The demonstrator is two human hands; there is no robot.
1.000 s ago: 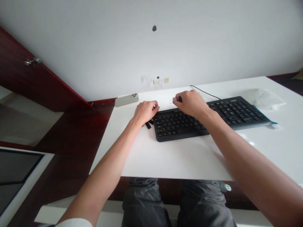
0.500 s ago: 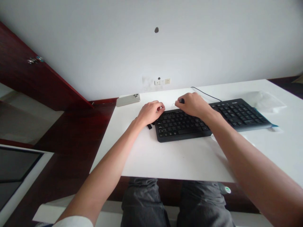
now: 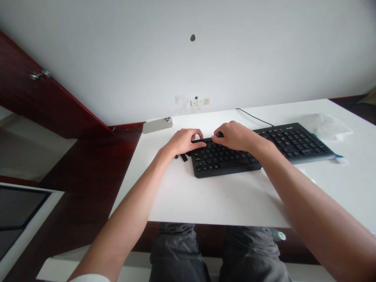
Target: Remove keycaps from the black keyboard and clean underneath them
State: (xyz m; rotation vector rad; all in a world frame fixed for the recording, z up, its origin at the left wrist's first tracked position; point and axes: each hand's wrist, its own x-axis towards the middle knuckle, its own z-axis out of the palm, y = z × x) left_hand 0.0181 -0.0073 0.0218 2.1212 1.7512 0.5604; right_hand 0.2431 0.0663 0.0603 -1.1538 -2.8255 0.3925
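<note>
A black keyboard [image 3: 232,162] lies at a slant on the white table. My right hand [image 3: 235,135] is closed over its upper left keys, pinching a small dark tool with thin wire ends, which looks like a keycap puller [image 3: 220,134]. Most of the tool is hidden by my fingers. The wire end is down among the top-row keys. My left hand [image 3: 185,141] rests at the keyboard's upper left corner, thumb over the keys and fingers curved apart from it, holding nothing I can see. Small loose black pieces [image 3: 183,157] lie beside the keyboard's left edge, partly under my left wrist.
A phone [image 3: 158,125] lies face down at the table's far left corner. Crumpled clear plastic [image 3: 327,125] sits to the right, behind the keyboard. The keyboard's cable [image 3: 254,116] runs to the back edge. Wall sockets [image 3: 200,102] and a dark red door [image 3: 44,86] are beyond.
My right hand has moved down and left, bringing the tool from above the table behind the keyboard onto the top-row keys. My left thumb has stretched out over the keys.
</note>
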